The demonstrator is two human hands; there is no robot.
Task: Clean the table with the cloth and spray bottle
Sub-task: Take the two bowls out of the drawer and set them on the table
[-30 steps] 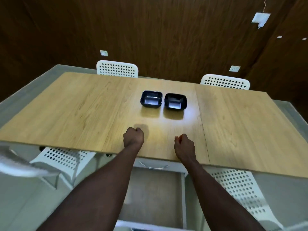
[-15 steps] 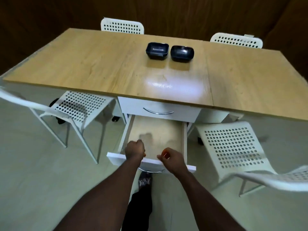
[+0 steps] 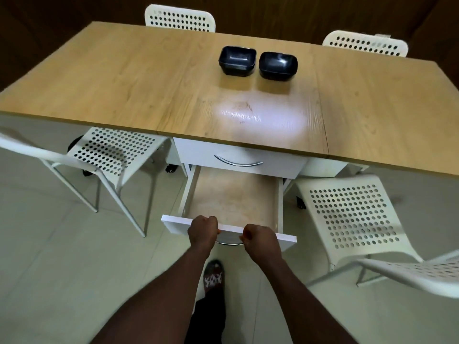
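The wooden table fills the far half of the view, its top running from left to right with a seam on each side of the middle section and a bright patch of glare near its near edge. Pale floor covers the near half. Four white perforated chairs stand round the table: one at near left with its seat partly under the top, one at near right pulled clear of it, and two on the far side, far left and far right, of which only the backs show. Under the table's middle a white upper drawer sits closed with a curved metal handle, and below it the lower drawer is pulled out toward the person, its light wooden bottom showing. Two bare forearms reach up from the near edge. Two dark square bowls stand side by side on the far middle of the table, just apart, left bowl and right bowl. The left hand and right hand lie apart at the top edge of the lower drawer's front panel, both with fingers curled tight; whether they clasp the panel cannot be told. A patterned shoe shows on the floor between the arms.
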